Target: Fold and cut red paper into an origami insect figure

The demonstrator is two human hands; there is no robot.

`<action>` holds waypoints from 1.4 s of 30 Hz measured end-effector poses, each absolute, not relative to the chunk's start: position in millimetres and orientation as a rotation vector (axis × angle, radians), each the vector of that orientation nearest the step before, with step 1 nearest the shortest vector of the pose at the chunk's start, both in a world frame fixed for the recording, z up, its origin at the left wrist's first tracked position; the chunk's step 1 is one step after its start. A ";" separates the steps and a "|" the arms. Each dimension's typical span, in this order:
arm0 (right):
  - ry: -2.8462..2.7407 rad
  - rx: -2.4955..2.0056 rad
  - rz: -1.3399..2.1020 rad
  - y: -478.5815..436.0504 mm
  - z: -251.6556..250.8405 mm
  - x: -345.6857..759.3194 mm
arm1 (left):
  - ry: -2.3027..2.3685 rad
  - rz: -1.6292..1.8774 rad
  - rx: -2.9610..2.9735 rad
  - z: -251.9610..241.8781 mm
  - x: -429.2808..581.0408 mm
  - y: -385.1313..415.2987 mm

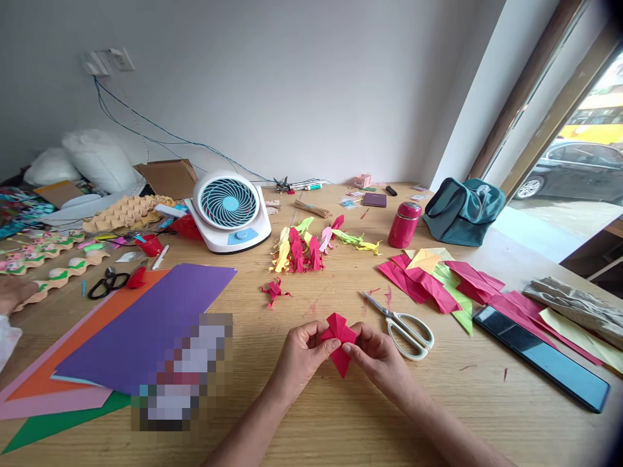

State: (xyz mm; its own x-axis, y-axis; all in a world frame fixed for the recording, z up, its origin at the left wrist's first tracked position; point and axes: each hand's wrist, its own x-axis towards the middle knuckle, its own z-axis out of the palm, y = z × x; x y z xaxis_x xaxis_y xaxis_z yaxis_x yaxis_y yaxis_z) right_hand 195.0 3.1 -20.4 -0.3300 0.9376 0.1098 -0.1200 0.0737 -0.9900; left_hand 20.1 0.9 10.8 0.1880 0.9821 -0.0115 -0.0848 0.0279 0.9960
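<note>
Between my two hands is a piece of folded red paper (339, 332), kite-shaped with a point towards me. My left hand (307, 353) pinches its left side, thumb on top. On the right side my right hand (377, 355) grips it the same way. White-handled scissors (409, 329) lie just right of my right hand, blades apart. A single red origami figure (275, 293) with thin legs sits beyond my left hand. Farther back is a cluster of folded paper figures (298, 250) in red, yellow, green and pink.
Folded paper pieces (423, 280) and a phone (542, 357) lie at right, near a red flask (405, 225) and teal bag (464, 213). At left are coloured sheets (156, 324), a fan (228, 211), black scissors (109, 283) and another person's hand (14, 293) by egg cartons (63, 279).
</note>
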 end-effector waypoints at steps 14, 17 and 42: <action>-1.442 -0.884 1.498 1.7 -23.2 193.4 | 1.113 1.114 1.153 10.5 20.2 0.7; -1.468 -0.951 1.456 1.9 -24.9 194.1 | 1.084 1.095 1.120 10.0 20.8 0.8; -1.170 -0.741 1.744 3.7 -1.6 206.1 | 0.712 1.152 0.986 16.7 10.3 2.2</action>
State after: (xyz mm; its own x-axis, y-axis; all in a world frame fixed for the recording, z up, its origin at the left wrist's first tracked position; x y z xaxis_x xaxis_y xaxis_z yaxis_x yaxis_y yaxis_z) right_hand 206.1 3.7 -1.6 -0.4321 0.9018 -0.0034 -0.3387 -0.1658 -0.9262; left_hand 10.3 2.2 16.7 0.2782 0.9602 0.0245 -0.4078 0.0950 0.9081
